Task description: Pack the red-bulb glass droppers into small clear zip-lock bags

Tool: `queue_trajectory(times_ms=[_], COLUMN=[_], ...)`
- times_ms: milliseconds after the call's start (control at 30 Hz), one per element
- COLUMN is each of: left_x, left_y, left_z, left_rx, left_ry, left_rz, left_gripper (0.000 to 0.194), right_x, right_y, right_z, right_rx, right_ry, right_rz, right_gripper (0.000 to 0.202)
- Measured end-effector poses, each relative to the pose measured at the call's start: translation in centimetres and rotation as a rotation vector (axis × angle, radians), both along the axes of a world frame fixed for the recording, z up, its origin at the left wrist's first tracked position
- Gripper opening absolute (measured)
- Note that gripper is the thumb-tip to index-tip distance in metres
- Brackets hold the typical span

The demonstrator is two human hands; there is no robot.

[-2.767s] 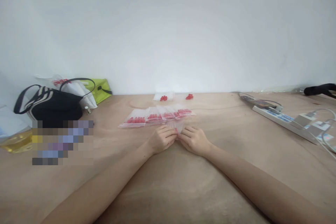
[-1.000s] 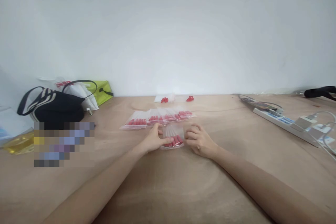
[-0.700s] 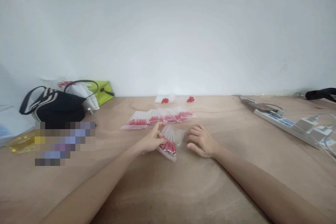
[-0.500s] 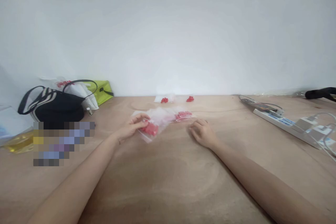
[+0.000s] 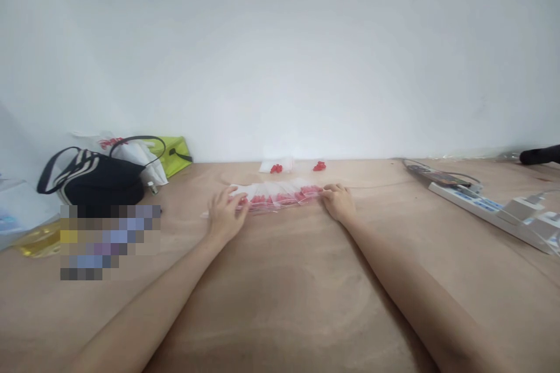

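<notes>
Left hand (image 5: 226,214) flat on the row of zip bags with red pieces (image 5: 280,194) mid-surface (image 5: 280,303); right hand (image 5: 337,200) loosely touching its right end — grasping nothing; press evenly, keep bags overlapped and aligned.

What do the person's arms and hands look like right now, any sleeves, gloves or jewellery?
Both arms are bare from the bottom edge of the picture to the fingers: no sleeves show. The left hand and right hand wear no gloves, and no watch, bracelet or ring can be made out. Nails look short and unpainted, though the hands are small and somewhat blurred in this view.
</notes>
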State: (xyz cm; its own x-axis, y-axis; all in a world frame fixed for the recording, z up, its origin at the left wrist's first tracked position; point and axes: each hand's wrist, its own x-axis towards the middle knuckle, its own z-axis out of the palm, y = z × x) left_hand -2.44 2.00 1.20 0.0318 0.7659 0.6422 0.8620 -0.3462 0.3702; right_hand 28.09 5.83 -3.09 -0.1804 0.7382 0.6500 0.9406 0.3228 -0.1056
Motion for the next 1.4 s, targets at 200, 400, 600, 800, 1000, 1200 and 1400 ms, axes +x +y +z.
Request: queue_trajectory(times_ms=[200,400,600,800,1000,1200,1400], left_x=[5.0,6.0,6.7,6.5,5.8,5.5,6.1], left_y=[-1.1,0.1,1.5,1.5,0.7,-1.7,-1.4], left_z=[-1.9,-2.0,-1.6,-1.6,-1.9,-1.1,-1.8], left_rx=[0.037,-0.295,-0.374,-0.280,-0.064,-0.051,0.137], left_ry=[0.479,0.527,0.528,0.445,0.181,0.220,0.317], left_rz=[-0.321,-0.413,-0.495,-0.504,-0.532,-0.706,-0.716], left_gripper=[0.047,0.051,0.049,0.055,0.030,0.031,0.026], right_x=[0.5,1.3,1.9,0.6,-1.6,-1.8,-2.2], right_y=[-1.1,-4.4,-7.8,-10.7,-11.1,-8.1,-6.4], right_z=[0.1,-0.3,-0.3,1.6,1.6,1.1,1.1], right_rx=[-0.007,-0.062,-0.053,0.077,0.002,-0.218,-0.237], right_ry=[0.033,0.144,0.345,0.021,-0.131,0.119,0.190], right_rz=[0.014,0.160,0.209,0.617,0.740,0.461,0.545], right_gripper=[0.016,0.013,0.009,0.012,0.011,0.011,0.006])
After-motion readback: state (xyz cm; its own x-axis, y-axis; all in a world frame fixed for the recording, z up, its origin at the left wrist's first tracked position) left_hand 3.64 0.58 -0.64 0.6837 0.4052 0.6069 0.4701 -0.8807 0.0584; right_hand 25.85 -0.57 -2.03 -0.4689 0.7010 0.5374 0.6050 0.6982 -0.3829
